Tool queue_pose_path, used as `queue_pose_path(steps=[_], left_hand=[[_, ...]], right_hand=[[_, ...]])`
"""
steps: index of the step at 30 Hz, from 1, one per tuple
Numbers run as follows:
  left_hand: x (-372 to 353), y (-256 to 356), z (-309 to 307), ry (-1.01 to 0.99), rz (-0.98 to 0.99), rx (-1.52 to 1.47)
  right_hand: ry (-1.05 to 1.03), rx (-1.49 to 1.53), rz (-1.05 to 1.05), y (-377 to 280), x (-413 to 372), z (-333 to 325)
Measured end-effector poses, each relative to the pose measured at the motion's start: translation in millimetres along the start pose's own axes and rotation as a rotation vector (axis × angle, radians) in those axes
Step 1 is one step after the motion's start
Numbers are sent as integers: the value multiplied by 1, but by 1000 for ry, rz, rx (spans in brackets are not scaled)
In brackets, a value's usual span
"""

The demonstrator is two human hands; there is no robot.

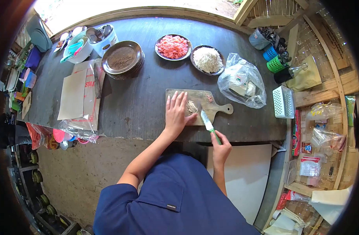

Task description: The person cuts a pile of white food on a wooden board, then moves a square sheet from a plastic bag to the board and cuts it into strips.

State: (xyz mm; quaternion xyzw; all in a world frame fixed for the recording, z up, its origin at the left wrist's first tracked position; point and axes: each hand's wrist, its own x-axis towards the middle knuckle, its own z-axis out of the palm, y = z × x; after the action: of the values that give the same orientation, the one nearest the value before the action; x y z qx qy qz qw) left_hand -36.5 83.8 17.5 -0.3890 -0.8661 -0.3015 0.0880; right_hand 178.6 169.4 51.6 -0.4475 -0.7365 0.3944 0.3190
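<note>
On the dark table lies a wooden cutting board (177, 94), its rounded handle pointing right. My left hand (177, 113) rests over the board's left part, fingers stretched out, thumb beside a small heap of pale thin shreds (192, 107). My right hand (221, 146) grips a knife (206, 120) by its green handle; the blade reaches over the board's right side, close to the shreds. A few small reddish bits (209, 98) sit near the board's upper right corner. Beyond the board are a bowl of pink-red chopped pieces (172, 46) and a bowl of pale shreds (208, 60).
A clear plastic bag (244, 84) with pale contents lies right of the board. A stack of brown plates (122, 58) stands at the left, near cardboard sheets (73, 94) with another knife (97, 84). A white basket (283, 102) stands at the right edge.
</note>
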Motion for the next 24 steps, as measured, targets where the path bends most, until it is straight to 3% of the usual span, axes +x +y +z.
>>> queue_pose_path(steps=[4,9,14,24], left_hand=[[6,-5,-16,33,-21,-42],[-9,-3,-29,-83,-72,-242],[-10,3,-22,-106,-67,-362],[-4,-7,-19,-143,12,-440]], right_hand=[[23,-106,1,-3,16,-13],[12,-67,-20,20,20,-10],[-108,67,162,18,3,10],[-213,120,159,0,4,18]])
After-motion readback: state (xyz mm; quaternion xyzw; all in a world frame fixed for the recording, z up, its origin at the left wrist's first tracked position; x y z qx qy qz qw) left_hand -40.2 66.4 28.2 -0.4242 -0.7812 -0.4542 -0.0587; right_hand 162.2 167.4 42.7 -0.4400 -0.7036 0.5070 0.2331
